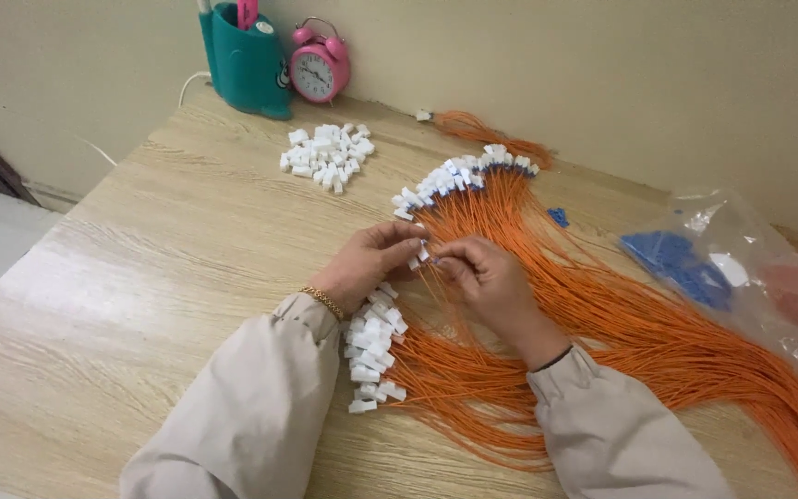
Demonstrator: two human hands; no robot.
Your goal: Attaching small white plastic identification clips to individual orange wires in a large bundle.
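Hands meet at the middle of a pale wooden counter (pixel 140 277): the left hand (pixel 367 263) and the right hand (pixel 482 277) pinch one small white plastic connector (pixel 420 254) between their fingertips, both equally near it. Its thin orange wire (pixel 436 305) runs toward the near edge. Glossy orange wire bundles (pixel 621 323) fan to the right, and loose white housings (pixel 327 155) lie far left.

The wires (pixel 658 333) were bright orange, their connectors (pixel 371 346) white. The loose housings (pixel 327 155) at upper centre were white too. The clock (pixel 319 66) was pink, the holder (pixel 247 60) teal, the sleeves (pixel 251 407) beige, the table (pixel 140 277) pale wood-grained.
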